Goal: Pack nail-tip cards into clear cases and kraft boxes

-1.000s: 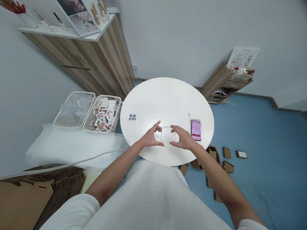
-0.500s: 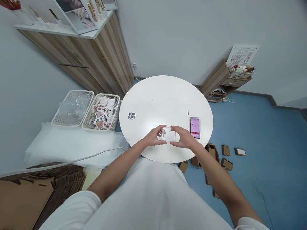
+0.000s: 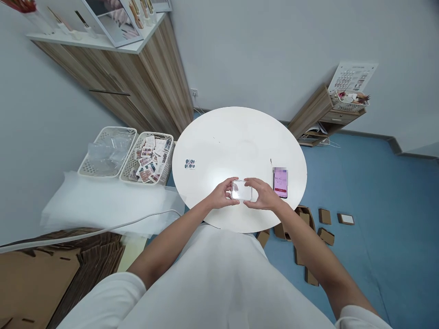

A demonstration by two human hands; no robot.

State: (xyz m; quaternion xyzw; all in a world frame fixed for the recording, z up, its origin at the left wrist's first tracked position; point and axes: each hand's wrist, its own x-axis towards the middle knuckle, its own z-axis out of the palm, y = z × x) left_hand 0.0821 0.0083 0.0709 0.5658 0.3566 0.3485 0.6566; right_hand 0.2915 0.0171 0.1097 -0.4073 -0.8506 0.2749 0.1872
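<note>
Holding a clear case (image 3: 242, 191) between both hands over the near edge of the table (image 3: 236, 137), about midway along that edge. Whether it rests on the surface or is lifted just off it: cannot tell from overhead.

Left hand (image 3: 222, 195) curved round the left end, fingers at the far side, thumb at the near side. Right hand (image 3: 264, 194) mirrors it on the right end; thumb and fingers bowed apart into a C, tips pinching the long sides. Exact contact of the right thumb not clear.

Handling, by judgement: light, thin-walled, probably stiff clear plastic. Smooth faces, likely slippery; may crack or spring if squeezed mid-face. Best hold at the short ends and corners, where walls should be firmest; light fingertip pressure enough. Broad face best left untouched against smudges.

Nearby: phone (image 3: 280, 183), screen lit, toward the table's right edge, well apart from the right hand. Small patterned card (image 3: 190, 164) near the left edge, lying flat.
</note>
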